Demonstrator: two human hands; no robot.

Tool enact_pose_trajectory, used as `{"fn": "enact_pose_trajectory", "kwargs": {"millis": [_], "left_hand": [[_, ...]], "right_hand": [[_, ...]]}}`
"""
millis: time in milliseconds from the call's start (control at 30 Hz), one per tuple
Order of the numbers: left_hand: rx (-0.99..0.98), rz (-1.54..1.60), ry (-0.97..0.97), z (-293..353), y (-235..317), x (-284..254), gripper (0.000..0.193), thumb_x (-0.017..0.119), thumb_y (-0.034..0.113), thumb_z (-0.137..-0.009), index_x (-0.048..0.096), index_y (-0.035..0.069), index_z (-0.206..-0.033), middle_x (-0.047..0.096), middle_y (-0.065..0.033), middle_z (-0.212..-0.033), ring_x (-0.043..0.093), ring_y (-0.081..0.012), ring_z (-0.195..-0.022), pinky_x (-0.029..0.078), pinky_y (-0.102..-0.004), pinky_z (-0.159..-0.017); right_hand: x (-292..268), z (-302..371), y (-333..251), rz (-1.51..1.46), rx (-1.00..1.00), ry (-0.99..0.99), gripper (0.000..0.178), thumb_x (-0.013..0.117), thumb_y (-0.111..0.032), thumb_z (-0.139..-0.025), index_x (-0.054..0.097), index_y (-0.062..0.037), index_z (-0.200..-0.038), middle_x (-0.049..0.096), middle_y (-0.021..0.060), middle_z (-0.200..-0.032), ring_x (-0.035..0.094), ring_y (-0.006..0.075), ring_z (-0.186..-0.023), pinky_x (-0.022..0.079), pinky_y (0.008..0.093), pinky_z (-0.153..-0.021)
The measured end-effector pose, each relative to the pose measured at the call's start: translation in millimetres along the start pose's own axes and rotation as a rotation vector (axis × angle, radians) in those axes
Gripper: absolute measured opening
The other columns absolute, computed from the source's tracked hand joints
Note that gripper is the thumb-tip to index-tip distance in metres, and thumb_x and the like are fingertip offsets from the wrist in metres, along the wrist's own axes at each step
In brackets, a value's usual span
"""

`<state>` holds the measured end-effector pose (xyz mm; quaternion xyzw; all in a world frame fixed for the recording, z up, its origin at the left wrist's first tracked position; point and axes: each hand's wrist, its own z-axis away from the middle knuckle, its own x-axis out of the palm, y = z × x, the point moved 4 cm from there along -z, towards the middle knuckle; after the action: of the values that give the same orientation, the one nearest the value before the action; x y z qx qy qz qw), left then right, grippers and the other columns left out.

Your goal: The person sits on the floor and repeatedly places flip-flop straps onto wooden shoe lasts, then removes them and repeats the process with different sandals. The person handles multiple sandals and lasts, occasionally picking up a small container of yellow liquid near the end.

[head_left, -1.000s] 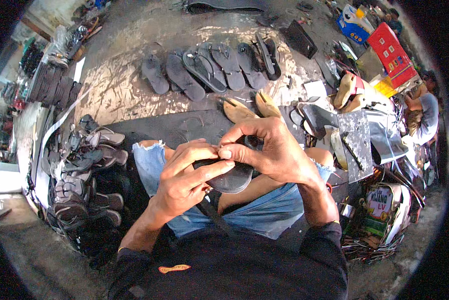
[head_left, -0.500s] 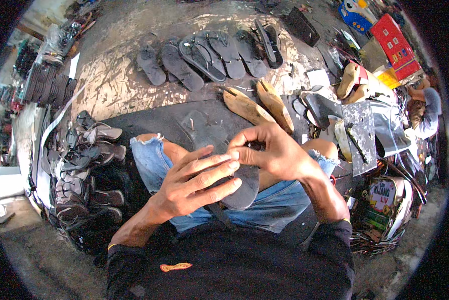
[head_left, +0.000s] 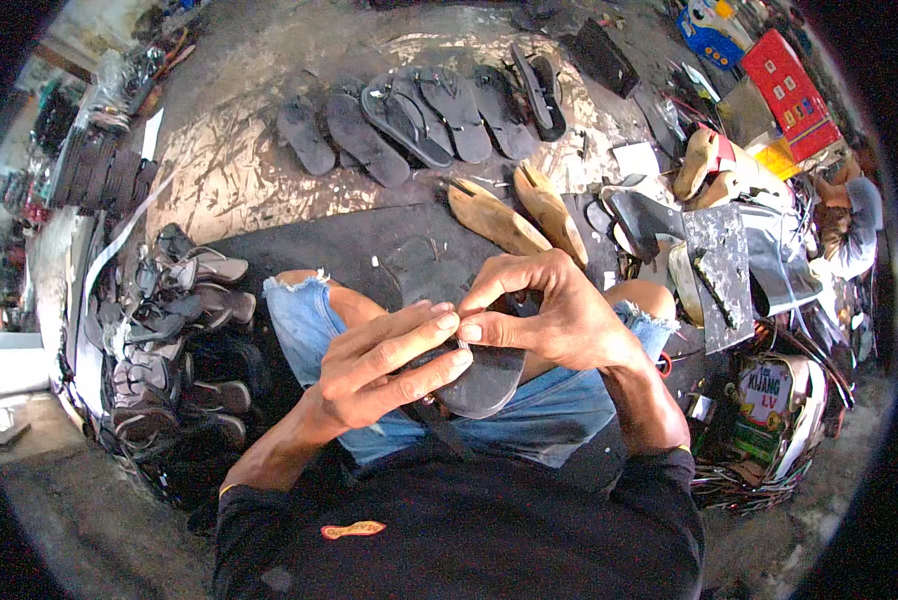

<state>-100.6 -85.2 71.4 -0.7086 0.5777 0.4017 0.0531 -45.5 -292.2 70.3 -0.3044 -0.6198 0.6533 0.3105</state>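
A black sandal sole (head_left: 481,388) lies over my lap, its rounded end showing below my fingers. My left hand (head_left: 374,365) rests on it, fingers reaching across its top and thumb hidden, gripping the sole. My right hand (head_left: 554,310) is closed in a pinch, thumb and forefinger meeting at the left fingertips above the sole. Something small and pale shows there, too small to name. Beyond my hands a dark sole shape (head_left: 424,268) blends into the black mat (head_left: 319,240); I cannot tell if it belongs to the same sandal.
Two wooden shoe lasts (head_left: 499,218) lie past my right hand. Several black sandals (head_left: 369,140) form a row farther off. Piled sandals (head_left: 209,300) stand at left. At right are a grey board (head_left: 717,280), a red box (head_left: 791,95), a filled container (head_left: 769,420) and another person (head_left: 849,225).
Both hands have drawn slightly left and closer together over the sole. My left fingers are bunched more tightly, and the sole has shifted a little to the right.
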Motion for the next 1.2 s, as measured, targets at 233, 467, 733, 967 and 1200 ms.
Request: {"fn": "enact_pose_trajectory", "kwargs": {"millis": [233,467,733,967,1200], "left_hand": [[-0.009,-0.013,-0.067,5.1,0.0,0.8,0.031,0.077,0.007,-0.084,0.077,0.008,-0.115,0.072,-0.0141,-0.123,0.074,-0.0353,-0.111,0.064,-0.0495,-0.094],[0.080,-0.066,-0.101,11.3,-10.8,15.1,0.024,0.076,0.011,-0.084,0.074,0.012,-0.108,0.070,-0.0077,-0.109,0.075,-0.0269,-0.103,0.064,-0.0471,-0.093],[0.175,-0.131,-0.183,1.9,-4.9,14.9,0.015,0.075,0.017,-0.086,0.073,0.018,-0.102,0.071,0.0006,-0.107,0.073,-0.0203,-0.109,0.060,-0.0469,-0.101],[-0.483,-0.062,-0.003,14.6,-95.8,16.3,0.037,0.074,-0.001,-0.067,0.067,0.008,-0.103,0.069,-0.0088,-0.102,0.070,-0.0293,-0.093,0.058,-0.0387,-0.082],[-0.826,1.348,0.579,42.1,-172.9,-6.2,0.070,0.059,0.023,-0.088,0.047,0.001,-0.153,0.054,-0.0240,-0.154,0.051,-0.0409,-0.144,0.040,-0.0663,-0.118]], "right_hand": [[3.6,1.6,12.2,-0.037,0.111,0.046,0.010,0.082,-0.009,-0.089,0.080,-0.0008,-0.095,0.074,0.0048,-0.091,0.066,0.0112,-0.087,0.052,0.0280,-0.081],[25.9,7.1,61.9,0.066,0.154,0.298,0.031,0.078,-0.020,-0.086,0.073,-0.0012,-0.110,0.073,0.0077,-0.103,0.066,0.0180,-0.097,0.053,0.0332,-0.087],[41.1,23.4,95.9,-0.666,0.627,0.162,0.047,0.076,-0.032,-0.084,0.069,0.0006,-0.117,0.072,0.0070,-0.105,0.065,0.0156,-0.097,0.052,0.0288,-0.085],[-70.1,-33.2,113.7,0.176,0.169,0.402,0.060,0.078,-0.057,-0.089,0.076,-0.0018,-0.112,0.075,0.0134,-0.107,0.068,0.0258,-0.099,0.053,0.0385,-0.091],[-160.6,16.1,238.9,0.924,0.434,0.264,0.112,0.080,-0.009,-0.065,0.025,-0.0108,-0.162,0.057,0.0307,-0.141,0.059,0.0394,-0.129,0.049,0.0434,-0.108]]}}
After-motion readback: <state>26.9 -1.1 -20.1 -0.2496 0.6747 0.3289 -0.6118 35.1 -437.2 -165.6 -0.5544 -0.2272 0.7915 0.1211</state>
